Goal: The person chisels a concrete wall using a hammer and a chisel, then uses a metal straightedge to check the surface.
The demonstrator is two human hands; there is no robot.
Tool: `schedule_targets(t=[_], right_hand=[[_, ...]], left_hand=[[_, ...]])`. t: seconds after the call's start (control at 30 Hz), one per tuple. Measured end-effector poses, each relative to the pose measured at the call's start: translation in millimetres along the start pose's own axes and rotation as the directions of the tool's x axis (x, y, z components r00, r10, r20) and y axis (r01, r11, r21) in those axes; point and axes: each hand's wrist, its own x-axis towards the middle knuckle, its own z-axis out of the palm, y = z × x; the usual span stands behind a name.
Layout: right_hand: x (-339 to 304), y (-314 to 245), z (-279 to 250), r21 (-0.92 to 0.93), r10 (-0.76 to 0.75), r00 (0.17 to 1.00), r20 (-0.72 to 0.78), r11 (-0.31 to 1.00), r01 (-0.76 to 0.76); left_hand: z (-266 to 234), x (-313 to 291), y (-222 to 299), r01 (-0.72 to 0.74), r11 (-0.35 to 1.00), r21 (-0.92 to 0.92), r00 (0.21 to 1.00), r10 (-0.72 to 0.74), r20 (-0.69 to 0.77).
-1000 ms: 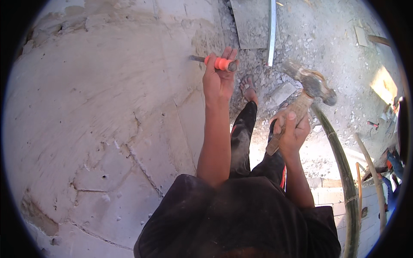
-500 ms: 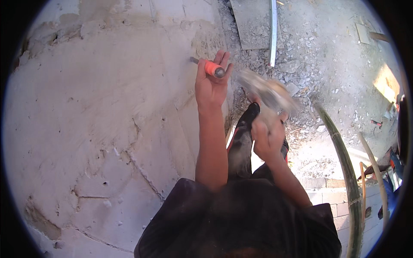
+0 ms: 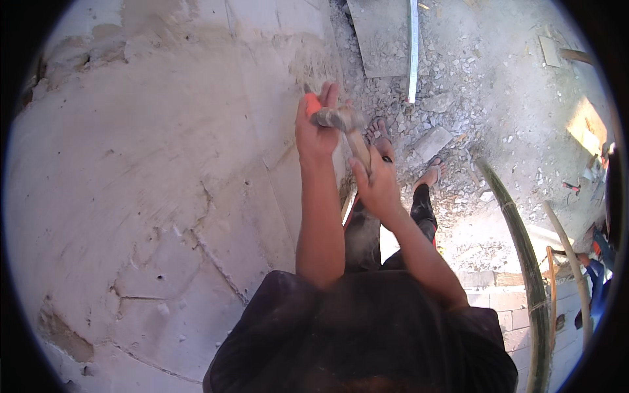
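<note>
My left hand (image 3: 317,140) is closed around the orange grip of a chisel (image 3: 312,105), some of its fingers stretched out. The chisel's dark tip points at the rough, plastered wall (image 3: 164,124); whether it touches is hard to tell. In my right hand (image 3: 379,185) is the wooden handle of a hammer (image 3: 358,148). Its grey metal head, slightly blurred, is at the chisel's near end and hides it.
Broken rubble (image 3: 452,111) covers the ground around my sandalled feet. A pale metal strip (image 3: 413,52) lies by a flat board (image 3: 377,39) ahead. To the right stand a green bamboo pole (image 3: 524,242) and a thinner pole (image 3: 569,252); another person (image 3: 595,281) is beyond.
The hammer has swung left from beside my legs to the chisel's end, my right hand moving left and up with it. My left hand and the chisel have shifted slightly.
</note>
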Motion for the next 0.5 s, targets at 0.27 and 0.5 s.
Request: schedule_targets(t=[0.27, 0.5], right_hand=[[1, -14, -48, 0.287, 0.467, 0.881, -0.071, 0.856, -0.431], [22, -18, -74, 0.506, 0.533, 0.826, -0.185, 0.772, -0.385]], left_hand=[[24, -33, -26, 0.189, 0.978, 0.089, 0.981, -0.192, 0.024], [52, -3, -18, 0.009, 1.000, -0.017, 0.997, -0.008, 0.073]])
